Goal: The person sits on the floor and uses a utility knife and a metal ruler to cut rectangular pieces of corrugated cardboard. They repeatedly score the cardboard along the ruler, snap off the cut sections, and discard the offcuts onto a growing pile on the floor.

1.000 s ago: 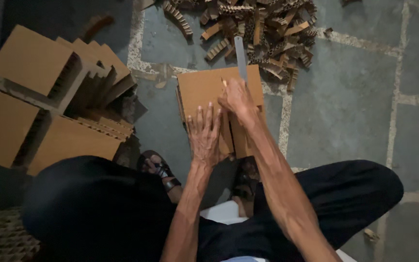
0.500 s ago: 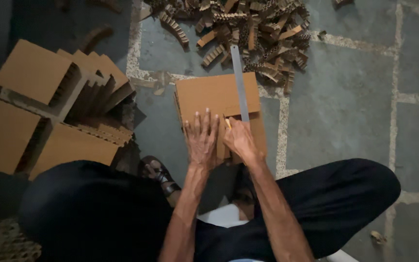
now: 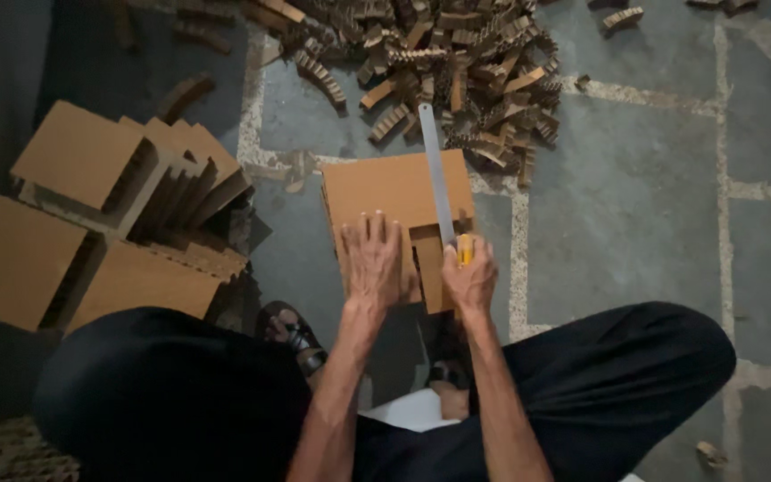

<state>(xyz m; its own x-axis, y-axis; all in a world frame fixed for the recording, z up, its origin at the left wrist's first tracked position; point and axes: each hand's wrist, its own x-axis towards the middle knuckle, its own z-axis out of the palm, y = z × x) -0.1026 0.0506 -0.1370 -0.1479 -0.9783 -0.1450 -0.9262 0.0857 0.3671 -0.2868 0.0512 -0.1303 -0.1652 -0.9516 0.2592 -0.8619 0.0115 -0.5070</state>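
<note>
Left hand (image 3: 373, 259) flat, fingers spread, pinning cardboard block (image 3: 394, 192) to floor (image 3: 635, 223). Right hand (image 3: 468, 278) fingers closed round yellow-handled saw (image 3: 436, 174), blade in cut. Offcut pile (image 3: 457, 62) far.

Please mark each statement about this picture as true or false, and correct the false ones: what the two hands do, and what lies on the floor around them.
1. The left hand lies flat on the cardboard block. True.
2. The right hand holds a pair of scissors. False: it grips the yellow handle of a long saw blade, which lies across the block.
3. A pile of cut cardboard strips lies on the floor beyond the block. True.
4. The stack of larger cardboard pieces is on the person's right side. False: it is on the left side.
5. The person works at a table. False: the block rests on a stone floor, between the person's knees.
</note>
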